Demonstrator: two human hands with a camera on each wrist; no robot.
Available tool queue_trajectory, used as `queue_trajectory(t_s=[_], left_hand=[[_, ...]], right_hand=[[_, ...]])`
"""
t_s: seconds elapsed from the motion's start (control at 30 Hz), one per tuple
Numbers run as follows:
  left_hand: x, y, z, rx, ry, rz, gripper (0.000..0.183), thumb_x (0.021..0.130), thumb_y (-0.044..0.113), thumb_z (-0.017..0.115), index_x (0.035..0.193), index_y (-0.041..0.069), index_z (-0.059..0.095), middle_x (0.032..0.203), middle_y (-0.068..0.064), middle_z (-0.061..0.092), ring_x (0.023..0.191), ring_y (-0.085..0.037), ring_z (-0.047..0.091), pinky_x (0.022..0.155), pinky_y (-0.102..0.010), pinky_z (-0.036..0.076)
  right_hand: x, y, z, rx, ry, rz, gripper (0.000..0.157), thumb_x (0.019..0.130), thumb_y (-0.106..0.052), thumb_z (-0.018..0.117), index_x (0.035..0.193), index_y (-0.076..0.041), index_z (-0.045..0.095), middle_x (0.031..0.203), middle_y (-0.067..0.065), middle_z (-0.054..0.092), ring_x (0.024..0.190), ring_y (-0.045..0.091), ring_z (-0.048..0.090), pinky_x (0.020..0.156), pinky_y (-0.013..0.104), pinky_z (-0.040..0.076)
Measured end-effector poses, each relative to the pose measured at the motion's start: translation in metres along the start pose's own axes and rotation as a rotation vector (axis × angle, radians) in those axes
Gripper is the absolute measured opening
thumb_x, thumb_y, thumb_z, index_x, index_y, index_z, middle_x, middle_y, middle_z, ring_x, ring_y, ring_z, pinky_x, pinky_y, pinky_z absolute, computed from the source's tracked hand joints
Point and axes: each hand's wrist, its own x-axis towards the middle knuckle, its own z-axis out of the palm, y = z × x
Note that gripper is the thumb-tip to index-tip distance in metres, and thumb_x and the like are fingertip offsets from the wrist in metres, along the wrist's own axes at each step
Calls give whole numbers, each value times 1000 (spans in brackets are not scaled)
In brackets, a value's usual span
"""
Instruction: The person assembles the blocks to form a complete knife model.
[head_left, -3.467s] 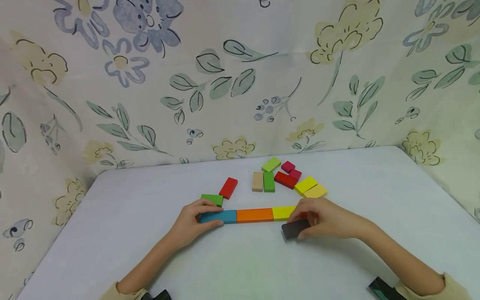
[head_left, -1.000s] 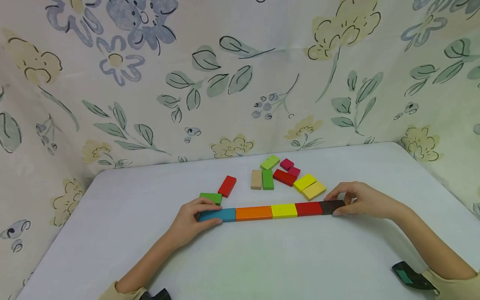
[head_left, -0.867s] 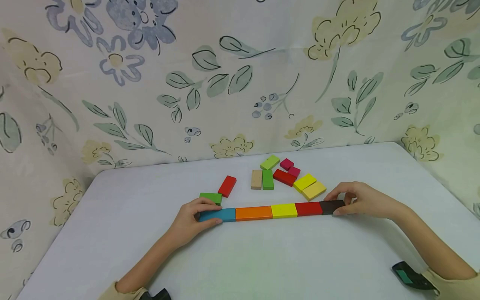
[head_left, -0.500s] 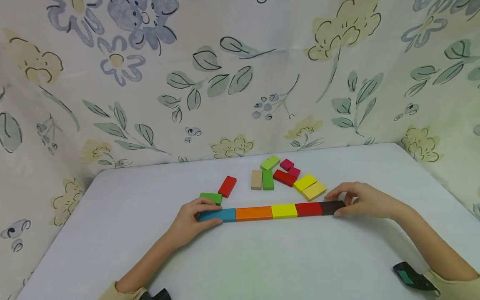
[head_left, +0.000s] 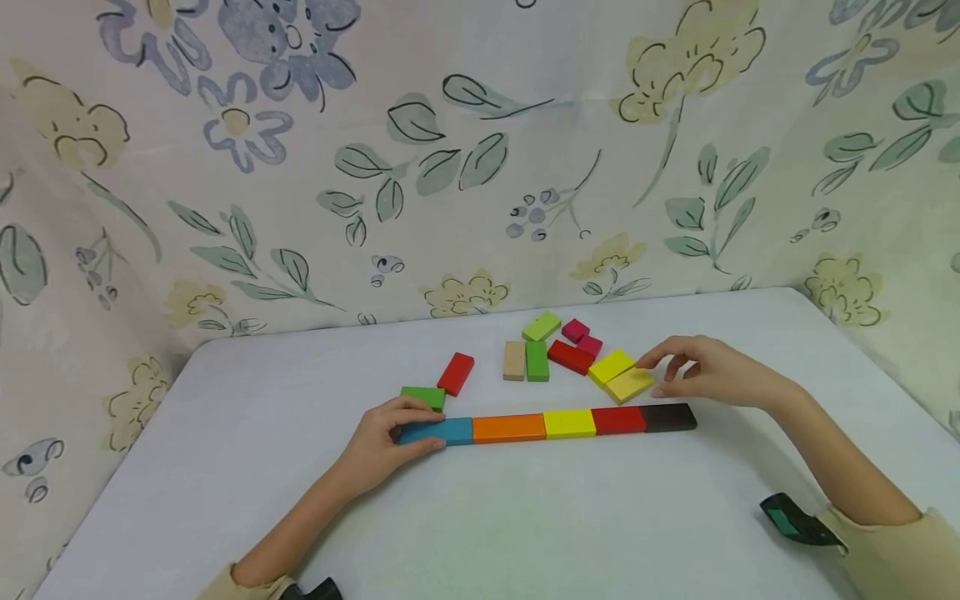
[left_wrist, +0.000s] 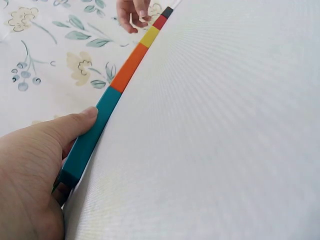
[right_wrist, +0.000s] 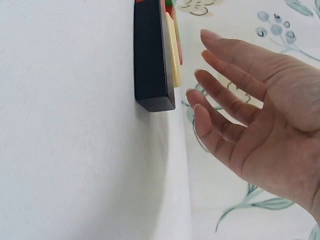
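Note:
A straight row of flat blocks lies on the white table: a blue block [head_left: 450,431], an orange block [head_left: 509,428], a yellow block [head_left: 569,424], a red block [head_left: 618,420] and a black block [head_left: 670,417] at the right end. My left hand [head_left: 384,442] grips the blue block's left end, thumb along the near side and fingers on the far side. Past the black block, my right hand [head_left: 708,372] hovers with relaxed, spread fingers and nothing between them, as the right wrist view shows. Its fingertips are right beside a pale yellow block [head_left: 629,386].
Behind the row lie a green block [head_left: 423,397], a red block [head_left: 456,374], a wooden block [head_left: 514,361], a second green block [head_left: 537,362], a lime block [head_left: 542,326], another red block [head_left: 571,357], two magenta blocks [head_left: 576,330] and another yellow block [head_left: 611,367]. A flowered cloth [head_left: 480,242] hangs behind the table.
The black block came down from in front of the row to its right end. My right hand then let go and rose back and left towards the yellow blocks. The left hand stayed put.

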Motion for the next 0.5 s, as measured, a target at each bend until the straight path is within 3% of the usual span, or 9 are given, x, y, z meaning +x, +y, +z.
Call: queue_trajectory(t_s=[0.2, 0.5], left_hand=[[1, 0, 0, 6, -4, -5, 30, 85, 14, 89, 115, 14, 82, 113, 3, 72, 109, -15, 62, 91, -21, 55], [1, -2, 0, -3, -8, -11, 31, 86, 14, 89, 116, 14, 82, 114, 3, 72, 110, -16, 62, 95, -21, 55]], right_hand=[[14, 3, 5, 3, -16, 2, 39, 90, -16, 84, 125, -4, 72, 125, 14, 71, 95, 18, 62, 79, 24, 58], [19, 11, 16, 19, -24, 52, 38, 88, -19, 86, 122, -4, 73, 116, 9, 69, 89, 18, 57, 73, 23, 56]])
